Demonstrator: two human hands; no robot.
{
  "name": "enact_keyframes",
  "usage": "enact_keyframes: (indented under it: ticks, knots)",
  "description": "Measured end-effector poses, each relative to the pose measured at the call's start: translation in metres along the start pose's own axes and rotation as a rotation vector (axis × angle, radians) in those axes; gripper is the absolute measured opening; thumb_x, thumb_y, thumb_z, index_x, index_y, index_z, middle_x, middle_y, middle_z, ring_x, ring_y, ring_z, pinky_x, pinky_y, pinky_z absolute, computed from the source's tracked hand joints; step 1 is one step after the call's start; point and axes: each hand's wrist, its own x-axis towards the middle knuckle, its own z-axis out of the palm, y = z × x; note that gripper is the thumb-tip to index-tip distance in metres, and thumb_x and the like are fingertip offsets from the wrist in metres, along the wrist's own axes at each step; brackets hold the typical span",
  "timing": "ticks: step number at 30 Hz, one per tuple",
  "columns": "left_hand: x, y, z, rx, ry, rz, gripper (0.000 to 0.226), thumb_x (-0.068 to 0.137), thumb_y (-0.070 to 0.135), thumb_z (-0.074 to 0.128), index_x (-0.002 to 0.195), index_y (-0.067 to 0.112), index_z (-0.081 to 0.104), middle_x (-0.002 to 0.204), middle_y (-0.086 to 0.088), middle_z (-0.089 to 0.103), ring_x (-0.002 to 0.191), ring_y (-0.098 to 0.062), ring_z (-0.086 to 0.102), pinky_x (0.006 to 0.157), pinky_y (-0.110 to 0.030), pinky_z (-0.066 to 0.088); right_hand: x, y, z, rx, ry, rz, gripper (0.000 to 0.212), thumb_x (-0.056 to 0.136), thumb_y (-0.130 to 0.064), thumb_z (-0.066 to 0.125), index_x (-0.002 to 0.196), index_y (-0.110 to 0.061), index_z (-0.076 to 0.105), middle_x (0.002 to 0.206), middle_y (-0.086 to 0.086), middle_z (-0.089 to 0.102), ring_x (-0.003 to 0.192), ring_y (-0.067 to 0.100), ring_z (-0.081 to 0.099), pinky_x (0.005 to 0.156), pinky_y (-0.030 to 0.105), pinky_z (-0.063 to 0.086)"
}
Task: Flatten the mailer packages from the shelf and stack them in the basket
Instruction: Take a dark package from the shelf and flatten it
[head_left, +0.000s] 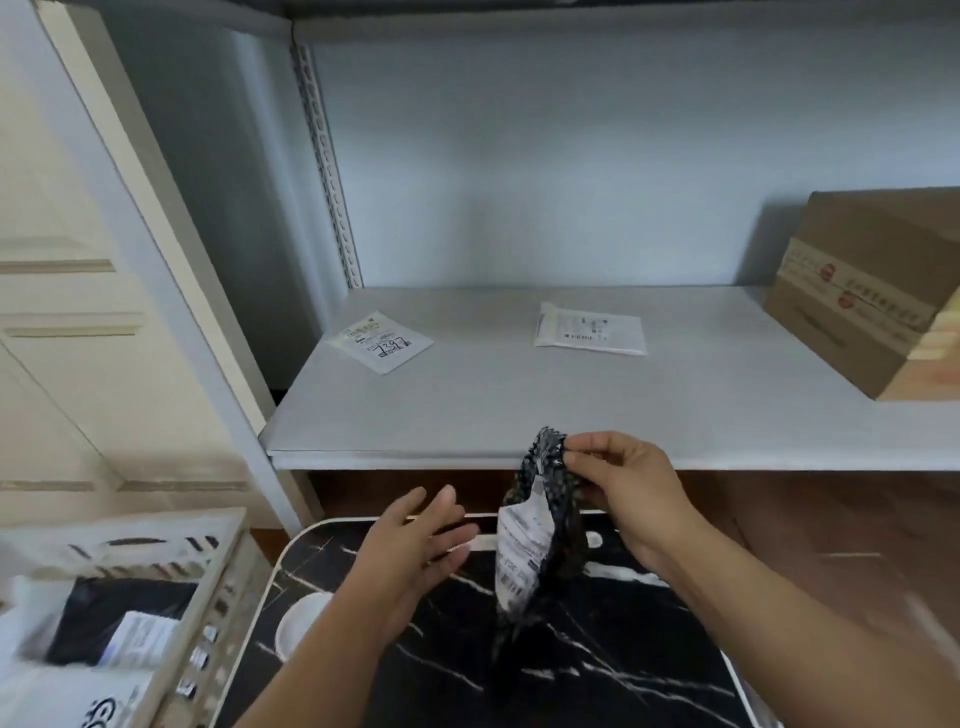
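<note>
Over the black table (597, 670), my right hand (623, 493) pinches the top of a dark mailer (540, 540). My left hand (415, 540) is beside it, fingers straight.

Soft, even daylight; faint shadows. Wide-angle bending at edges. Motion blur smears the basket (124, 597), apparently moving.

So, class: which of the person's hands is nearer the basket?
Left. The left hand hovers open just right of the basket; the right hand is farther right, pinching the black mailer.
</note>
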Motion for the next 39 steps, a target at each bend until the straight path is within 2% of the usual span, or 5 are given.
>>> enact_keyframes:
  ticks: [11,17,28,33,39]
  knots:
    - [-0.025,-0.074,-0.025,-0.046,0.048,-0.433,0.036,0.091,0.034,0.061,0.107,0.002,0.068,0.101,-0.018,0.072,0.098,-0.035,0.066,0.09,-0.05,0.051,-0.054,0.052,-0.02,0.43,-0.129,0.236,0.016,0.086,0.01,0.052,0.085,-0.002,0.063,0.075,0.011,0.072,0.063,0.015,0.069,0.054,0.025,0.056]
    - [-0.014,-0.074,-0.052,-0.103,0.467,-0.159,0.005,0.09,0.003,0.06,0.091,0.006,0.064,0.095,-0.021,0.067,0.089,-0.036,0.065,0.084,-0.049,0.053,-0.053,0.098,-0.067,-0.314,-0.08,0.186,0.02,0.088,0.008,0.058,0.081,-0.01,0.063,0.071,0.001,0.056,0.067,0.011,0.054,0.067,0.026,0.046]
    - [0.014,-0.091,-0.072,0.049,0.574,-0.042,0.006,0.089,0.017,0.064,0.085,0.02,0.066,0.102,-0.015,0.067,0.099,-0.033,0.063,0.092,-0.05,0.051,-0.045,0.133,-0.055,-1.305,-0.763,0.455,0.023,0.076,-0.018,0.074,0.063,-0.022,0.056,0.054,-0.012,0.058,0.05,-0.005,0.055,0.052,0.01,0.04]
    - [0.021,-0.087,-0.055,0.203,0.429,0.038,0.007,0.092,0.015,0.062,0.086,0.019,0.063,0.094,-0.007,0.067,0.094,-0.024,0.062,0.093,-0.043,0.05,-0.016,0.117,-0.035,-0.697,0.017,0.323,0.082,0.059,-0.066,0.075,0.115,-0.013,0.048,0.109,0.003,0.06,0.098,0.02,0.059,0.083,0.033,0.048]
    - [0.031,-0.093,-0.055,0.304,0.276,0.056,0.01,0.093,0.015,0.06,0.083,0.016,0.063,0.091,-0.012,0.069,0.088,-0.026,0.062,0.091,-0.048,0.048,0.007,0.134,-0.031,-0.962,0.079,0.348,0.069,0.081,-0.075,0.046,0.114,-0.017,0.063,0.122,0.008,0.062,0.12,0.03,0.052,0.103,0.047,0.036]
